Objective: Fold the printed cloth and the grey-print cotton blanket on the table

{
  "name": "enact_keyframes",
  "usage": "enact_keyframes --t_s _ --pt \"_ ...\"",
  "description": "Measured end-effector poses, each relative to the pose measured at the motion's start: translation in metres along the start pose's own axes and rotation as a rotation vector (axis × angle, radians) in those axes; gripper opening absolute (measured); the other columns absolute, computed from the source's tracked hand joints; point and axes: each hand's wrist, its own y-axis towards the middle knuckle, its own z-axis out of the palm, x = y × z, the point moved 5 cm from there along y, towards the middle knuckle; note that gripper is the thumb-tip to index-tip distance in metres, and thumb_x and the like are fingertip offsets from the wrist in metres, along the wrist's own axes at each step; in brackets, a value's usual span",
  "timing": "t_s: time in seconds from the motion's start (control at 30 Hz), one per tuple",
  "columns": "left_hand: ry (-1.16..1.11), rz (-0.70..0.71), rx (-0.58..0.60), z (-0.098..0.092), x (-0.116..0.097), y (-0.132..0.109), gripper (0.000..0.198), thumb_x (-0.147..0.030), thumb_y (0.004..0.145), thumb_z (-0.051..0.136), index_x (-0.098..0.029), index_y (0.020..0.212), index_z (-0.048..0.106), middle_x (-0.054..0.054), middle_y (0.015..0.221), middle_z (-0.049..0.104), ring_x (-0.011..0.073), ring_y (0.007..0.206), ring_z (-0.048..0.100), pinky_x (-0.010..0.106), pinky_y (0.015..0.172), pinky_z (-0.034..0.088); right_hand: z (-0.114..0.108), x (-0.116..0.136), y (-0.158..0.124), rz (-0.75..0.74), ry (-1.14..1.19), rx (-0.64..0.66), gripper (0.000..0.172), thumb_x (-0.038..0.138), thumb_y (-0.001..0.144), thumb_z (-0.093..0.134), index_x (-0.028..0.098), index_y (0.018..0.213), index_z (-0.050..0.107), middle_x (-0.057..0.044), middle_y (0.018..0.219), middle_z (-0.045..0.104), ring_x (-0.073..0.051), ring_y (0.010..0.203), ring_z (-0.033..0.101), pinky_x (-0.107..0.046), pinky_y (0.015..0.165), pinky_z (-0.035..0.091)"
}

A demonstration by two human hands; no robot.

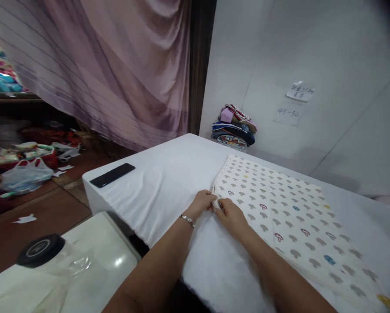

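Note:
A folded white cloth (279,204) printed with grey mushroom-like shapes and a few coloured ones lies in layers on the white-covered table (168,174). Its near left corner is pinched by both of my hands. My left hand (204,201), with a metal bracelet at the wrist, closes on the edge from the left. Close against it, my right hand (231,215) grips the same corner, fingers curled around the layers. The fingertips of both hands are partly hidden by the cloth.
A black phone-like slab (112,174) rests at the table's left edge. Folded clothes (234,128) are stacked behind the table by the wall. At lower left, a white surface (100,256) carries a round black object (41,250). A pink curtain (126,65) hangs at the back.

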Motion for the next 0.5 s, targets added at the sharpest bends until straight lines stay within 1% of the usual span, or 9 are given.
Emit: enact_keyframes --t_s 0.13,0.23,0.3,0.4,0.5 --pt "-0.034 -0.004 0.019 0.000 0.001 0.000 0.017 -0.025 0.073 0.063 -0.015 0.074 0.049 -0.007 0.044 0.046 0.0075 0.040 0.046 0.019 0.043 0.038 0.007 -0.004 0.006 0.042 0.053 -0.038 0.019 0.034 0.086 0.047 0.019 0.091 0.058 -0.003 0.084 0.060 -0.016 0.073 0.053 -0.027 0.066 0.039" --pt "-0.062 -0.021 0.044 0.001 -0.001 -0.002 0.022 -0.034 0.077 0.059 -0.015 0.072 0.049 -0.005 0.044 0.047 0.0077 0.039 0.046 0.019 0.042 0.037 0.010 -0.006 0.005 0.022 0.134 -0.079 0.023 0.034 0.088 0.043 0.019 0.093 0.060 -0.004 0.087 0.062 -0.016 0.076 0.055 -0.027 0.068 0.040" --pt "-0.081 -0.034 0.054 0.000 -0.003 -0.004 0.025 -0.037 0.080 0.056 -0.015 0.071 0.049 -0.003 0.049 0.051 0.0084 0.041 0.049 0.019 0.043 0.040 0.009 -0.009 0.003 0.021 0.180 -0.108 0.026 0.035 0.089 0.041 0.019 0.094 0.061 -0.004 0.088 0.063 -0.017 0.078 0.056 -0.028 0.070 0.041" --pt "-0.095 -0.054 0.062 0.000 -0.007 -0.009 0.021 -0.034 0.080 0.053 -0.014 0.072 0.052 0.000 0.058 0.058 0.0099 0.048 0.055 0.020 0.047 0.043 0.008 -0.013 0.002 0.046 0.223 -0.121 0.027 0.035 0.089 0.040 0.020 0.094 0.062 -0.004 0.087 0.065 -0.017 0.078 0.057 -0.028 0.071 0.041" --pt "-0.086 -0.068 0.063 -0.001 -0.011 -0.012 0.016 -0.028 0.080 0.052 -0.015 0.071 0.053 0.001 0.061 0.060 0.0113 0.052 0.058 0.020 0.049 0.044 0.008 -0.015 0.003 0.056 0.261 -0.120 0.027 0.033 0.089 0.040 0.020 0.093 0.063 -0.004 0.087 0.066 -0.018 0.079 0.058 -0.027 0.071 0.041"
